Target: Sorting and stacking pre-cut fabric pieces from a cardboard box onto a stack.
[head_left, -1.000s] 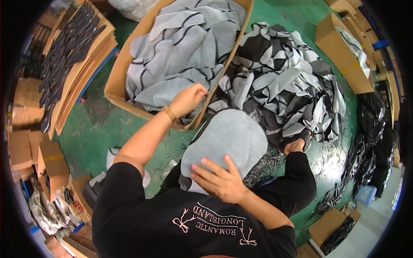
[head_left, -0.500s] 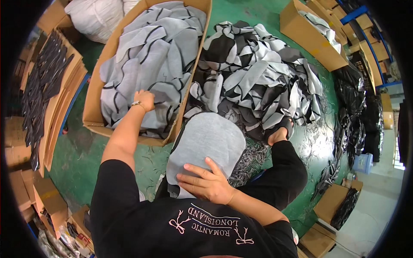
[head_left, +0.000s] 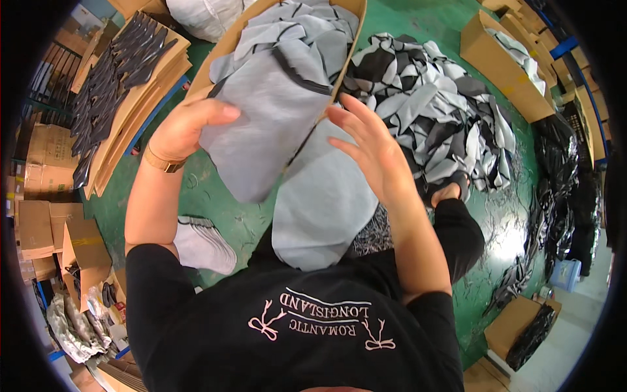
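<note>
My left hand (head_left: 186, 127) grips a grey fabric piece with a black edge (head_left: 264, 121) and holds it up in front of me. Beside its right edge, my right hand (head_left: 369, 147) is open with fingers spread and holds nothing. Below it a stack of plain grey fabric pieces (head_left: 323, 202) rests on my lap. Behind the held piece stands a cardboard box (head_left: 215, 55) filled with more grey, black-edged pieces.
A heap of black, white and grey fabric pieces (head_left: 428, 108) lies on the green floor to the right. Stacked cardboard sheets with dark pieces (head_left: 121, 85) sit at left. More boxes (head_left: 499, 62) stand far right. A small grey stack (head_left: 202, 245) lies by my left side.
My left hand reached into the box and has lifted a grey black-edged piece out toward me. My right hand rose off the grey stack on my lap toward the piece.
</note>
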{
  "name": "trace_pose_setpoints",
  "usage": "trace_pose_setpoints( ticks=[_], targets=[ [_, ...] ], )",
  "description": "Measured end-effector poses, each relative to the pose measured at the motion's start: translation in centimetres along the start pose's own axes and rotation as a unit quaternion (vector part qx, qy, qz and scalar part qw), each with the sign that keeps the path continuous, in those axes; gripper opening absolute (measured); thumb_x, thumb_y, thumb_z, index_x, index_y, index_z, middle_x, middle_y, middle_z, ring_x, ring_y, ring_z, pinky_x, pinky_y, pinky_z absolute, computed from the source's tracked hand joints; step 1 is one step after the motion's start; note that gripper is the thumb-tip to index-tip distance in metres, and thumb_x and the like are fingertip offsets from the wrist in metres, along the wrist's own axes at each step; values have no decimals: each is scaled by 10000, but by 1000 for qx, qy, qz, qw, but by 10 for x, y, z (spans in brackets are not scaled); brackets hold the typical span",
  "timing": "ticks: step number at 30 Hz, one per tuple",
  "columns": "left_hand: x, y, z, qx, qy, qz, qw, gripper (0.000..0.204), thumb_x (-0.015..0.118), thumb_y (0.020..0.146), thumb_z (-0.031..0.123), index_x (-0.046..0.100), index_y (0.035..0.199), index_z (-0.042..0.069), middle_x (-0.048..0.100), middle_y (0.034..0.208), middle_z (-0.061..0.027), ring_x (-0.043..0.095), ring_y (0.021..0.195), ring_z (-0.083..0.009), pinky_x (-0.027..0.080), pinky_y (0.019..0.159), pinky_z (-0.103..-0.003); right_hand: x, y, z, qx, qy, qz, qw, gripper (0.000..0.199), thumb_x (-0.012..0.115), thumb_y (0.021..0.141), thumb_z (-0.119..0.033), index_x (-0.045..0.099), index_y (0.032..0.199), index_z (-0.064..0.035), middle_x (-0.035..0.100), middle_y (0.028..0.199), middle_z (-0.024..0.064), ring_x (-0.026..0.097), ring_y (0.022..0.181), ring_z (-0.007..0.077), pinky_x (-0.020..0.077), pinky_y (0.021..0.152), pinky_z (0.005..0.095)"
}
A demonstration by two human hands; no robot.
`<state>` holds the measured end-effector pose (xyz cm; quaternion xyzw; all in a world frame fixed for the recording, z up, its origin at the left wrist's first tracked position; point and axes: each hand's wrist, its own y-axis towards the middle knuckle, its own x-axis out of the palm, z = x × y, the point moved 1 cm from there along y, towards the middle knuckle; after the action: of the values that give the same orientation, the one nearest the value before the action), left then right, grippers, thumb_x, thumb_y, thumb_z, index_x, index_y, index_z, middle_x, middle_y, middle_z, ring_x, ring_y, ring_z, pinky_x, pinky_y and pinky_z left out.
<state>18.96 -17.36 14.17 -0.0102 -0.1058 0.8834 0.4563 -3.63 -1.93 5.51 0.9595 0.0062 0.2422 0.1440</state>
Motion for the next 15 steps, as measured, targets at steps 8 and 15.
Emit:
trace_pose_setpoints(
  ticks=[8, 15],
  targets=[
    [39, 7, -12, 29, -168, -22, 985, 253, 580, 867, 183, 645, 1050, 20, 671, 993, -62, 637, 909, -148, 500, 802, -284, -1, -33, -23, 34, 53, -120, 991, 332, 651, 834, -324, 565, 936, -20, 561, 925, 72, 511, 879, 165, 398, 785, 288],
    [64, 16, -30, -9, -286, -56, 957, 289, 564, 898, 211, 619, 1105, 17, 667, 1022, -65, 644, 914, -156, 512, 815, -291, 22, -68, -10, 181, 247, 77, 949, 748, 460, 876, -598, 469, 1257, 45, 661, 915, 78, 521, 443, 115, 396, 373, 223]
  ],
)
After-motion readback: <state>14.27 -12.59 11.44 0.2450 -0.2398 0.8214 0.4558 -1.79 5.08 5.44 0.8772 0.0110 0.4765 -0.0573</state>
